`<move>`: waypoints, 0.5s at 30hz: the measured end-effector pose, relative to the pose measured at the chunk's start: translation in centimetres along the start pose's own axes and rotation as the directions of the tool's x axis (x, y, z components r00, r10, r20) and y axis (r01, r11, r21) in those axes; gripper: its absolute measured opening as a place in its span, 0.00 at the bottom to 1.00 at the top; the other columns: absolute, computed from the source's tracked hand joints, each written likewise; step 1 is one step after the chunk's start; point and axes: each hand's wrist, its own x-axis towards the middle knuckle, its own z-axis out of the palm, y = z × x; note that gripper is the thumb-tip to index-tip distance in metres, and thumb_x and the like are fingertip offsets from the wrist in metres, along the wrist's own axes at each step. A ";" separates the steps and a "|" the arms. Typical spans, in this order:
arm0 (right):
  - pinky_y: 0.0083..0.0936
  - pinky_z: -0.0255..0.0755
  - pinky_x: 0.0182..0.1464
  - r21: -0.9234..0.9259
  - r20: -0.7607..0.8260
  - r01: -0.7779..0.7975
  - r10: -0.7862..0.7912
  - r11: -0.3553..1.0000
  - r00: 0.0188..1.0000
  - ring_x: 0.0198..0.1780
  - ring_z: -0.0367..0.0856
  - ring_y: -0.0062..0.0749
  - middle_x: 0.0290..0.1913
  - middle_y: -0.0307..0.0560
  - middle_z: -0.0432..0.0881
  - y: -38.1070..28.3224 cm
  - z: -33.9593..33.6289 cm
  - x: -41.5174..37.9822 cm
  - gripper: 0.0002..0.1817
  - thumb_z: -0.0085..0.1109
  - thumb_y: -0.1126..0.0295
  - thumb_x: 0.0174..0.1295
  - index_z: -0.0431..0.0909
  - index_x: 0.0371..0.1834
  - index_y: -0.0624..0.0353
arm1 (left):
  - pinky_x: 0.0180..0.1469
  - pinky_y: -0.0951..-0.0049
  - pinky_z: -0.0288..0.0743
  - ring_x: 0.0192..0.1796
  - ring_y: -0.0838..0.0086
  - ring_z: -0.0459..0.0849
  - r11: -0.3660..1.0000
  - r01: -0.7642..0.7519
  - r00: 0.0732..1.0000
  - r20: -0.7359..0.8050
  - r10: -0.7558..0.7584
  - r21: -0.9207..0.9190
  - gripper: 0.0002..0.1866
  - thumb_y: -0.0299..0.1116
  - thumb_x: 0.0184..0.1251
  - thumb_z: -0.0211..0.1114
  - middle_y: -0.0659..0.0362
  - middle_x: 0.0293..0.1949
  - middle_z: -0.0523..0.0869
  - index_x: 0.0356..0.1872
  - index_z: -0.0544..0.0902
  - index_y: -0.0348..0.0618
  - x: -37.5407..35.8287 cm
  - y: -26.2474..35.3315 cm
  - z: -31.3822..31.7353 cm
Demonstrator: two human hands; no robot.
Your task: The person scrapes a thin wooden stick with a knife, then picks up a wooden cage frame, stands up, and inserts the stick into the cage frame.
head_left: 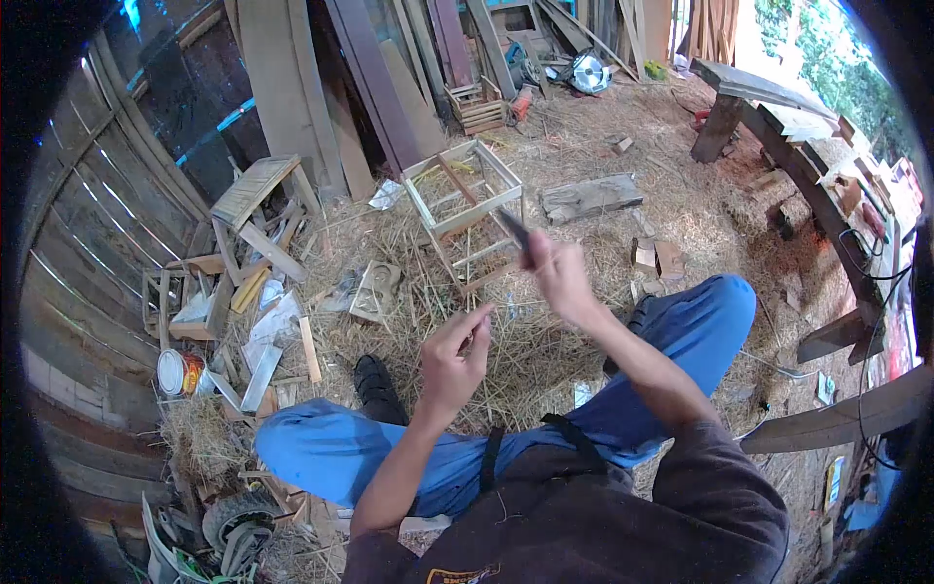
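My right hand (561,282) is closed around a dark knife-like tool (515,229), its long narrow end pointing up and away from me. To the left and lower, my left hand (454,362) is curled with thumb and forefinger close together; what they pinch, if anything, is too small to make out. Just beyond both hands stands a light wooden stool frame (477,216) with open top rails and slim legs. The dark tool overlaps its near right corner in this view.
Straw and shavings cover the floor. A small wooden stool (255,192) and a paint can (181,373) are on the left. A plank (591,198) lies beyond my right hand, a circular saw (589,73) farther back. A long bench (827,185) runs along the right.
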 end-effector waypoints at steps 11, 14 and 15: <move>0.38 0.68 0.27 -0.055 -0.038 0.211 -0.213 0.976 0.976 0.20 0.75 0.38 0.17 0.53 0.74 -0.4 -1.6 -0.2 0.28 0.40 0.56 0.78 0.76 0.24 0.64 | 0.31 0.74 0.71 0.28 0.76 0.79 0.996 0.090 0.996 -0.028 -0.090 -0.018 0.13 0.26 0.71 0.60 0.54 0.33 0.86 0.54 0.84 0.38 0.2 -0.6 0.0; 0.39 0.70 0.28 -0.050 -0.079 0.092 -0.096 0.995 0.992 0.21 0.78 0.42 0.18 0.55 0.76 0.1 -2.1 0.0 0.30 0.37 0.54 0.79 0.77 0.25 0.64 | 0.38 0.73 0.74 0.34 0.74 0.81 0.993 0.098 0.993 0.068 -0.094 -0.058 0.14 0.27 0.71 0.60 0.54 0.34 0.85 0.55 0.84 0.40 -0.2 -0.3 0.2; 0.39 0.70 0.28 -0.036 -0.071 0.079 -0.081 0.996 0.994 0.22 0.78 0.43 0.18 0.55 0.76 0.1 -1.8 -0.4 0.30 0.36 0.54 0.79 0.77 0.26 0.65 | 0.38 0.73 0.74 0.34 0.75 0.81 0.994 0.093 0.992 0.088 -0.088 -0.061 0.14 0.27 0.71 0.60 0.54 0.34 0.85 0.55 0.83 0.40 -0.2 -0.2 0.2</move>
